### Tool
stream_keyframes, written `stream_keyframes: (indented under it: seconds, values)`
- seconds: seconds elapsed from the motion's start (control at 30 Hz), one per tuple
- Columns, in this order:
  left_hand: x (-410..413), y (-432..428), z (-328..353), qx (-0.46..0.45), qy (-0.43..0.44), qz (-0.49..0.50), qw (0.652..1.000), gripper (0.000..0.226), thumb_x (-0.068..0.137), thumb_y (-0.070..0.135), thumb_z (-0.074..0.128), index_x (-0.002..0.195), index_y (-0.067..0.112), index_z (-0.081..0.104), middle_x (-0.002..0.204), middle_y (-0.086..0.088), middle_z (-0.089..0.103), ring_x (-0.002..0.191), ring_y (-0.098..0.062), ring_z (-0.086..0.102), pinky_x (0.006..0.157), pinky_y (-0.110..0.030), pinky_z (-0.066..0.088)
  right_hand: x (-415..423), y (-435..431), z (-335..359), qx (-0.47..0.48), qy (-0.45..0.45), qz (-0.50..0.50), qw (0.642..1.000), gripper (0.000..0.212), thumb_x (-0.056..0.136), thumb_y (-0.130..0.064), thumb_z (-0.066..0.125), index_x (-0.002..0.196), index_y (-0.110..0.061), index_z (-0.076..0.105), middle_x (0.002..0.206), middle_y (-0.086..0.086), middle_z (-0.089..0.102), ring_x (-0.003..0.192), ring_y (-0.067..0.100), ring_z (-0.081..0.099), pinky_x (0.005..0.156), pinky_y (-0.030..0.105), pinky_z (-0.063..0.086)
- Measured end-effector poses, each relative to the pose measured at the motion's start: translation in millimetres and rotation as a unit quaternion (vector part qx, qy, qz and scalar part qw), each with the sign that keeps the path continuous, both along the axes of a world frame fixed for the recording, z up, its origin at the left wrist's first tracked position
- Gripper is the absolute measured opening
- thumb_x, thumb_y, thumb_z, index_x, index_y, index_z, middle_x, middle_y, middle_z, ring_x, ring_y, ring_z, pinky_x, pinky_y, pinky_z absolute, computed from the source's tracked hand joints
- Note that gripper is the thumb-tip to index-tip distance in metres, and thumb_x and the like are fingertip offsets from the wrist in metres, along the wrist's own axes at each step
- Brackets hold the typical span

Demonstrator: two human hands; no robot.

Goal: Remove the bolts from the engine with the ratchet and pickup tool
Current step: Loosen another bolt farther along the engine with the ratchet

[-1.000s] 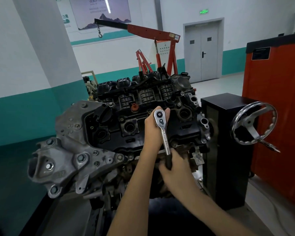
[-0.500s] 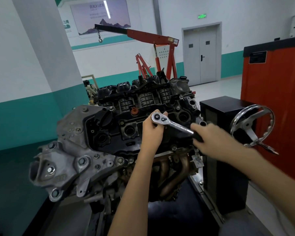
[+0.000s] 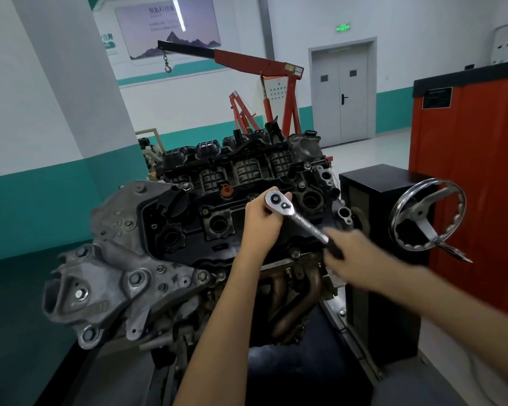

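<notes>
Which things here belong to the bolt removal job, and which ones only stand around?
Job in hand: ratchet, engine, left hand holding the ratchet head, right hand gripping its handle. The pickup tool is not in view.

Not in use now: red hoist, chrome handwheel, black cabinet, orange cabinet, door.

Soft, even light is falling from overhead, and a lamp is glaring as a white streak across the wall poster (image 3: 178, 14). The exit sign (image 3: 343, 27) is glowing green. Chrome is glinting on the ratchet (image 3: 279, 200) and the handwheel (image 3: 427, 213). The engine (image 3: 217, 224) is sitting dim, its underside sinking into shadow. The right hand (image 3: 352, 256) is smearing with motion blur, and the pillar (image 3: 71, 83) is leaning near the left edge.
</notes>
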State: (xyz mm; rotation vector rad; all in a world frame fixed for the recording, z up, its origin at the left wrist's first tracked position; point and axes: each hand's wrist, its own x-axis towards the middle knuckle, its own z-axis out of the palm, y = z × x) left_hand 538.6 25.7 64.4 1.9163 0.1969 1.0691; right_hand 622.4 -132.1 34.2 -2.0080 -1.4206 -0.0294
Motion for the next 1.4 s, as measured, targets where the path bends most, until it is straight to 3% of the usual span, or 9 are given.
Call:
stream_keyframes:
  seconds: [0.1,0.2,0.4,0.53,0.73,0.9,1.07,1.2,1.4]
  values:
    - [-1,1,0,0.0,0.0,-0.003,1.0,0.049,0.096,0.012,0.056,0.055,0.03,0.036,0.053,0.014,0.035,0.056,-0.006,0.031,0.059,-0.028,0.028,36,-7,53,-0.108,-0.211,-0.023,0.971,0.01,0.091,-0.02,0.055,0.096,-0.021,0.048,0.067,-0.009,0.048,0.056,0.005,0.049,0.05,0.017,0.033]
    - [-5,5,-7,-0.041,-0.026,-0.003,0.999,0.042,0.098,0.015,0.054,0.063,0.018,0.031,0.057,0.01,0.031,0.062,-0.017,0.028,0.06,-0.029,0.028,26,0,50,-0.085,-0.244,-0.056,0.964,0.019,0.09,-0.024,0.055,0.088,-0.03,0.037,0.065,-0.011,0.043,0.055,0.003,0.043,0.049,0.017,0.03]
    - [1,-5,-7,-0.047,-0.031,0.035,0.998,0.045,0.097,0.013,0.057,0.063,0.019,0.028,0.057,0.012,0.026,0.057,-0.006,0.023,0.056,-0.021,0.026,-75,29,-43,0.158,0.159,-0.067,0.972,0.023,0.085,-0.011,0.06,0.08,-0.026,0.044,0.061,-0.002,0.051,0.047,0.004,0.05,0.044,0.01,0.037]
    - [1,1,-6,-0.068,-0.017,0.055,0.996,0.044,0.096,0.012,0.058,0.061,0.026,0.033,0.053,0.009,0.034,0.052,-0.006,0.03,0.06,-0.026,0.032,-109,60,-53,0.205,0.249,-0.05,0.945,0.024,0.083,-0.006,0.056,0.076,-0.024,0.042,0.059,-0.001,0.049,0.049,0.002,0.052,0.045,0.01,0.036]
    - [-2,3,-2,-0.002,0.008,-0.006,1.0,0.051,0.095,0.012,0.057,0.052,0.035,0.04,0.053,0.015,0.038,0.058,-0.006,0.031,0.058,-0.022,0.029,-4,-4,1,0.001,0.008,0.015,1.0,0.031,0.082,-0.005,0.06,0.075,-0.031,0.046,0.063,-0.008,0.054,0.047,0.0,0.05,0.049,0.017,0.041]
    - [-1,2,-5,-0.011,-0.018,0.009,1.0,0.049,0.092,0.005,0.052,0.058,0.039,0.056,0.059,0.014,0.049,0.061,-0.007,0.037,0.061,-0.03,0.031,43,-7,66,-0.101,-0.224,-0.016,0.969,0.03,0.085,-0.016,0.062,0.074,-0.033,0.04,0.059,-0.011,0.047,0.052,-0.001,0.048,0.05,0.018,0.031]
    - [2,0,-12,-0.055,-0.057,0.029,0.996,0.049,0.097,0.016,0.057,0.055,0.033,0.04,0.054,0.015,0.04,0.058,-0.004,0.035,0.06,-0.023,0.033,-19,5,-10,0.054,0.027,-0.047,0.997,0.024,0.083,-0.011,0.063,0.072,-0.021,0.043,0.058,-0.002,0.052,0.045,0.005,0.048,0.045,0.019,0.038]
    - [10,-5,-10,-0.055,-0.067,0.047,0.995,0.051,0.096,0.009,0.058,0.058,0.029,0.031,0.052,0.014,0.03,0.054,-0.003,0.026,0.057,-0.02,0.026,-93,39,-51,0.193,0.232,-0.069,0.951,0.026,0.083,-0.006,0.06,0.074,-0.027,0.046,0.061,0.001,0.053,0.051,-0.002,0.053,0.043,0.008,0.036]
    - [4,7,-9,-0.029,-0.017,0.015,0.999,0.046,0.096,0.01,0.058,0.06,0.026,0.034,0.051,0.015,0.033,0.054,-0.001,0.028,0.057,-0.017,0.029,-74,34,-41,0.127,0.184,-0.034,0.974,0.019,0.08,-0.003,0.058,0.085,-0.02,0.051,0.067,0.008,0.056,0.055,0.015,0.052,0.047,0.012,0.037]
